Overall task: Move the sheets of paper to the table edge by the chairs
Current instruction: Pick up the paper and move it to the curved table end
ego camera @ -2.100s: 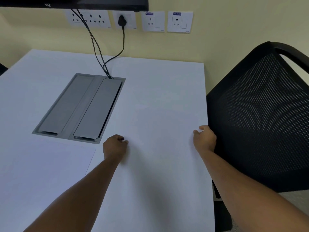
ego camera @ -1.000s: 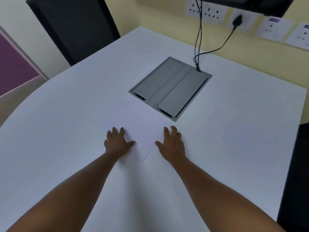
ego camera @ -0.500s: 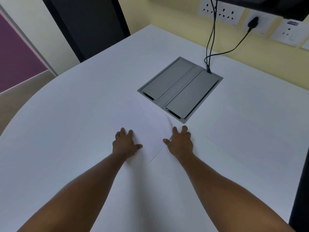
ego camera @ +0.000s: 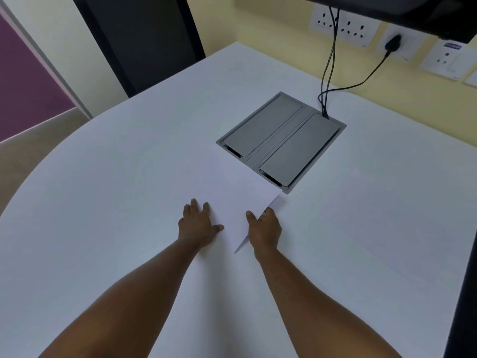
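Note:
A white sheet of paper (ego camera: 232,187) lies on the white table (ego camera: 103,202) just in front of the grey cable box. Its right edge is lifted off the table and covers the box's near corner. My right hand (ego camera: 264,228) pinches that raised edge, thumb on top and fingers under the sheet. My left hand (ego camera: 197,224) rests flat, fingers spread, on the sheet's left side. A second white sheet (ego camera: 382,218) lies flat near the right table edge, beside a black chair (ego camera: 464,293).
The grey cable box (ego camera: 281,140) is set into the table, with black cables (ego camera: 327,73) running up to wall sockets (ego camera: 346,24). Another black chair (ego camera: 144,40) stands at the far left edge. A dark screen edge (ego camera: 413,14) hangs at top right.
Earlier both hands were at the right table edge by the chair. The view turned left to the sheet at the cable box. Since then my right hand has lifted the sheet's right edge.

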A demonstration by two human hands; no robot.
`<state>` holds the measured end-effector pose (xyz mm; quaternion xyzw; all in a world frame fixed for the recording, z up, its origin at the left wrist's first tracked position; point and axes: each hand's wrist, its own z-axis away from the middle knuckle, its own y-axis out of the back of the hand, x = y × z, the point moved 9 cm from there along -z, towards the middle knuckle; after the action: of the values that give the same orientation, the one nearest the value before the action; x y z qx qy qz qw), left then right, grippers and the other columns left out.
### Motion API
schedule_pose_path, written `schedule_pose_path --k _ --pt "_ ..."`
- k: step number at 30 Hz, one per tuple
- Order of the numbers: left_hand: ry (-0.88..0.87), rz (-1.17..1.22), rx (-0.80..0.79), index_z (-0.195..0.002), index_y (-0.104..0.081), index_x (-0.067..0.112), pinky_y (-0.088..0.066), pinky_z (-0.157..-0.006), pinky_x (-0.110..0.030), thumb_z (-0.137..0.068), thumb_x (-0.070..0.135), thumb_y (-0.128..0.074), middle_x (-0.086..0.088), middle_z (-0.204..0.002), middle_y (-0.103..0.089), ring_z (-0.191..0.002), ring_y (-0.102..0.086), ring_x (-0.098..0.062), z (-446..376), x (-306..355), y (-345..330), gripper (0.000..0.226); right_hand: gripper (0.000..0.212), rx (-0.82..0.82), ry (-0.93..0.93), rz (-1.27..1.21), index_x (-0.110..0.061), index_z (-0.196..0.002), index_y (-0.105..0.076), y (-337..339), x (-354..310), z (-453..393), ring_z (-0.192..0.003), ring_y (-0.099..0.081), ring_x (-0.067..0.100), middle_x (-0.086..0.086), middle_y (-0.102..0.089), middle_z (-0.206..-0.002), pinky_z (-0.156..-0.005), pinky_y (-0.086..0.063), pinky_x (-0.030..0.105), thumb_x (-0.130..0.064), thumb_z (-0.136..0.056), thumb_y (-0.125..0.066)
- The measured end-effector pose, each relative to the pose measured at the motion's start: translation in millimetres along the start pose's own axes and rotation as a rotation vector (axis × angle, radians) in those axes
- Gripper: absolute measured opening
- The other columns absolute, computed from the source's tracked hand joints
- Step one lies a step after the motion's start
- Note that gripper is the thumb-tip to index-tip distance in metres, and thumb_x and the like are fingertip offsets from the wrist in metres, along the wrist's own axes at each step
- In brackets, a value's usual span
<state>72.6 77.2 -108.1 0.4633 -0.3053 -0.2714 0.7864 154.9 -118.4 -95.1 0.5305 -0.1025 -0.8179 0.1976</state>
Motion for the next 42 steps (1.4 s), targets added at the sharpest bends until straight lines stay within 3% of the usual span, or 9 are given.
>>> schedule_pose_path --k 4,9,14,18,26,32,34,37,42 --pt "-0.002 0.06 -0.046 -0.151 -0.019 0.016 -0.027 -0.115 -0.052 -0.089 0.05 -0.058 -0.015 -0.162 -0.003 -0.148 -0.001 -0.038 -0.5 -2.7 -1.3 0.081 0.013 0.018 0.058 0.082 -0.003 -0.098 -0.062 4.5 -3.8 0.9 -0.091 -0.065 0.027 0.009 -0.069 -0.093 -0.086 -0.054 0.038 -0.015 -0.092 -0.063" --pt "-0.007 0.284 0.115 -0.148 -0.029 0.005 -0.008 -0.119 -0.045 -0.098 0.039 -0.047 -0.022 -0.158 -0.019 -0.147 -0.007 -0.04 7.4 -22.5 18.8 0.063 0.018 0.042 0.091 -0.021 -0.002 -0.079 -0.053 14.4 -10.1 1.9 -0.065 -0.052 0.022 0.007 -0.057 -0.07 -0.075 -0.058 0.047 -0.013 -0.091 -0.06" --pt "0.088 0.504 0.359 -0.141 -0.041 -0.004 -0.021 -0.117 -0.042 -0.101 0.024 -0.042 -0.024 -0.148 -0.04 -0.139 -0.034 -0.037 27.7 -72.1 58.6 0.049 0.02 0.037 0.118 -0.14 0.004 -0.089 -0.055 20.8 -19.7 13.1 -0.068 -0.051 0.021 0.027 -0.063 -0.089 -0.078 -0.057 0.058 -0.016 -0.093 -0.058" --pt "0.187 0.693 0.489 -0.139 -0.046 -0.003 -0.027 -0.116 -0.039 -0.101 0.023 -0.042 -0.021 -0.145 -0.046 -0.138 -0.04 -0.032 47.1 -111.9 90.8 0.045 0.02 -0.059 0.14 -0.204 0.003 -0.094 -0.056 9.0 -26.8 28.7 -0.068 -0.056 0.03 0.031 -0.063 -0.099 -0.074 -0.057 0.048 -0.016 -0.094 -0.058" --pt "0.316 0.714 0.518 -0.144 -0.04 0.002 -0.027 -0.115 -0.037 -0.102 0.021 -0.039 -0.019 -0.147 -0.044 -0.138 -0.039 -0.032 86.1 -199.0 116.4 0.046 0.033 -0.288 0.21 -0.191 -0.02 -0.064 -0.053 -50.9 -33.4 87.2 -0.056 -0.048 0.008 -0.004 -0.057 -0.064 -0.055 -0.043 0.022 -0.014 -0.096 -0.059" --pt "0.472 0.794 0.481 -0.146 -0.037 0.006 -0.029 -0.113 -0.038 -0.101 0.024 -0.038 -0.017 -0.149 -0.043 -0.138 -0.039 -0.032 123.8 -275.2 110.0 0.049 0.016 -0.423 0.22 -0.2 -0.019 -0.086 -0.072 -92.0 -41.9 123.7 -0.075 -0.067 0.01 -0.004 -0.076 -0.086 -0.07 -0.053 0.027 -0.014 -0.096 -0.06" --pt "0.52 0.831 0.474 -0.136 -0.05 0.006 -0.034 -0.107 -0.04 -0.1 0.024 -0.037 -0.015 -0.14 -0.052 -0.131 -0.045 -0.033 137.1 -299.8 106.8 0.042 0.014 -0.478 0.2 -0.183 -0.016 -0.089 -0.073 -106.5 -40.7 132.7 -0.08 -0.068 0.017 0.002 -0.076 -0.09 -0.078 -0.054 0.036 -0.014 -0.096 -0.06" --pt "0.504 0.914 0.497 -0.083 -0.059 0.007 -0.039 -0.076 -0.034 -0.098 0.02 -0.039 -0.008 -0.087 -0.059 -0.09 -0.052 -0.026 155.8 -329.0 100.6 0.028 0.013 -0.555 0.179 -0.126 -0.013 -0.094 -0.073 -127.1 -38.1 144.7 -0.083 -0.07 0.019 0.003 -0.076 -0.095 -0.085 -0.056 0.041 -0.014 -0.096 -0.06" --pt "0.623 1.09 0.512 -0.081 -0.067 0.02 -0.043 -0.082 -0.029 -0.094 0.023 -0.053 0.009 -0.085 -0.062 -0.088 -0.054 -0.016 194.2 -375.0 74.4 0.02 0.014 -0.6 0.184 -0.052 -0.017 -0.093 -0.072 -152.0 -38.1 162.7 -0.092 -0.071 0.026 0.006 -0.076 -0.098 -0.087 -0.055 0.041 -0.014 -0.096 -0.059"
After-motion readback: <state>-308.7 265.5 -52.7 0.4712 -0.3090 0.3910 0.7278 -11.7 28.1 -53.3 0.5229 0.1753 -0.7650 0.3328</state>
